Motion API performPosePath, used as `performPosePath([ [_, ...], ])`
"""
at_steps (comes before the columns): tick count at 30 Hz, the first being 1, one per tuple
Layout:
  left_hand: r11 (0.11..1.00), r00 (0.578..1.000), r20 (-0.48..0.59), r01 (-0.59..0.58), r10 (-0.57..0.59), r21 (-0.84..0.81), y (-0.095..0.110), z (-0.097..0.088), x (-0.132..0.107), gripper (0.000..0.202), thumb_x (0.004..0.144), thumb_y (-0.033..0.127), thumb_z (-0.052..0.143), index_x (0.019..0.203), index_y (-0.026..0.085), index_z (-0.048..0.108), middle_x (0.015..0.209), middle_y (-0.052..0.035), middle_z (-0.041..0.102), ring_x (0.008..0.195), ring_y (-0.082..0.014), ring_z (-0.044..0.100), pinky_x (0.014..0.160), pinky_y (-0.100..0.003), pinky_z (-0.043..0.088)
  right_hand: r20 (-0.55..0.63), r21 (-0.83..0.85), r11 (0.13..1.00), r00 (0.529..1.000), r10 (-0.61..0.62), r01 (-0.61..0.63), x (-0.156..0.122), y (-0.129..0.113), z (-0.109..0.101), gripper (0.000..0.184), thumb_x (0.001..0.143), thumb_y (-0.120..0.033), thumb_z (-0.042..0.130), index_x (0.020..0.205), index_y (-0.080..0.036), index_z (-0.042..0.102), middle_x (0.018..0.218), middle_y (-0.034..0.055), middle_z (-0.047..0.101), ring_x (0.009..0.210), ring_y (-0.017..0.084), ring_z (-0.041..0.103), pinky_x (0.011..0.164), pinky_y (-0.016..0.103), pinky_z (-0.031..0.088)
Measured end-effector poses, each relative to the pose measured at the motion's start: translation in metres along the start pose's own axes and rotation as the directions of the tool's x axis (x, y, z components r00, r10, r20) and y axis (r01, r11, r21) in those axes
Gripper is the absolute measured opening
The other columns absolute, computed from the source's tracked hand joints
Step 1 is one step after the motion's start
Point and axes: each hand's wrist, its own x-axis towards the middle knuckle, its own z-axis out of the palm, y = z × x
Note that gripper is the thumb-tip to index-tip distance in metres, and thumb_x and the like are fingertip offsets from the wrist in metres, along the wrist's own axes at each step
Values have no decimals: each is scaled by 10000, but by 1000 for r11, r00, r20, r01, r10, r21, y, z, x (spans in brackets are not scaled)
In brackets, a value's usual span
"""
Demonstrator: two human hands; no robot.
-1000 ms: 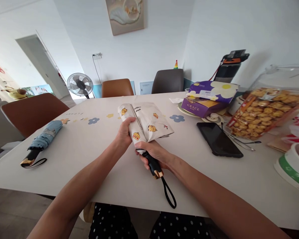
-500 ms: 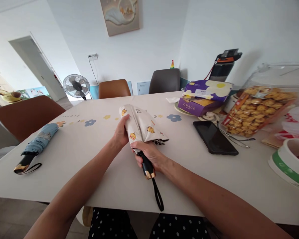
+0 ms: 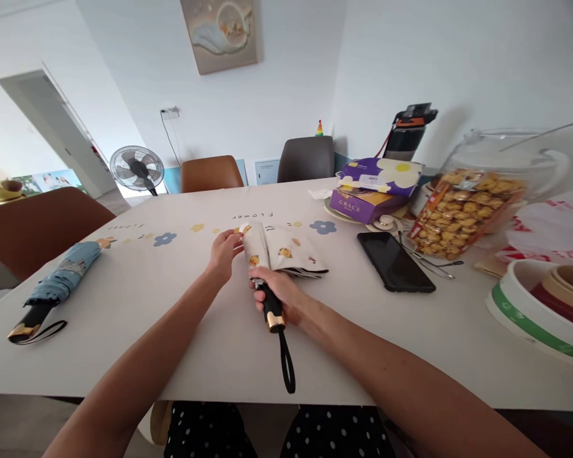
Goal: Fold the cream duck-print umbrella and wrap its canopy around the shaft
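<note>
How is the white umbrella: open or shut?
Shut, but loose: the white umbrella lies collapsed beyond the right hand on its handle, with a canopy flap jutting out rightward.

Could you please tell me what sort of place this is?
Probably the dining area of a home: there is a white table with printed flowers, a brown chair and a grey chair stand at its far side, and a picture hangs on the wall.
</note>
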Motion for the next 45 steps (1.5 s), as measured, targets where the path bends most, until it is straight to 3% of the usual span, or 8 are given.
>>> performPosePath([
  [3, 917, 962, -42, -243, 269, 316, 5, 6, -9, 273, 708, 185, 567, 977, 206, 529, 1057, -58, 595, 1042, -193, 535, 926, -366, 398, 51, 19, 999, 998, 49, -50, 3, 6, 0, 119, 767, -222, 583, 759, -163, 481, 621, -36, 497, 370, 39, 400, 329, 184, 407],
  [6, 772, 896, 155, -439, 417, 460, 15, 20, -13, 249, 734, 147, 510, 964, 220, 572, 1022, -41, 621, 1033, -192, 541, 959, -359, 365, 74, 23, 997, 995, 73, -75, 5, 5, -3, 139, 766, -238, 599, 761, -161, 485, 628, -35, 499, 377, 42, 410, 325, 188, 418],
  [12, 664, 706, 694, -588, 140, 463, 22, 77, -3, 316, 675, 94, 551, 901, 267, 689, 1061, -20, 647, 1091, -252, 510, 991, -377, 329, 89, 40, 993, 990, 109, -113, 9, 8, -8, 130, 765, -230, 592, 767, -167, 479, 635, -26, 503, 388, 57, 437, 324, 208, 423],
  [15, 657, 613, 790, -590, -14, 469, 13, 104, 4, 357, 592, 19, 555, 791, 274, 705, 985, -10, 671, 1074, -259, 522, 1010, -380, 303, 101, 31, 995, 991, 88, -92, 11, 10, -11, 118, 762, -219, 585, 765, -164, 480, 653, -13, 509, 409, 71, 453, 341, 235, 450],
  [20, 527, 571, 812, -657, -120, 540, 4, 123, 10, 296, 533, 24, 604, 697, 251, 702, 756, -39, 645, 955, -265, 563, 954, -371, 357, 107, 24, 995, 990, 89, -92, 11, 9, -12, 91, 749, -167, 568, 751, -161, 477, 634, -15, 500, 411, 74, 456, 350, 239, 456],
  [29, 381, 647, 727, -747, 230, 544, 45, 109, -1, 244, 742, 114, 440, 810, 214, 653, 961, -22, 642, 942, -191, 559, 853, -327, 438, 100, 27, 990, 986, 132, -136, 9, 7, -9, 153, 747, -204, 621, 769, -148, 480, 636, -19, 515, 399, 65, 461, 345, 218, 437],
  [36, 705, 816, 285, -579, 504, 410, 63, 32, -9, 219, 733, 130, 391, 875, 194, 546, 643, 16, 555, 489, -96, 522, 417, -192, 419, 80, 10, 993, 990, 114, -115, 10, 7, -10, 191, 732, -241, 655, 783, -137, 504, 648, -16, 527, 400, 59, 458, 338, 211, 434],
  [45, 876, 915, 92, -402, 392, 268, 30, -44, -27, 169, 546, 82, 479, 625, 169, 600, 745, -8, 552, 731, -124, 535, 598, -229, 524, 125, -7, 997, 989, 75, -74, 4, 5, -10, 223, 716, -277, 688, 832, -167, 533, 641, -29, 500, 409, 49, 442, 347, 187, 416],
])
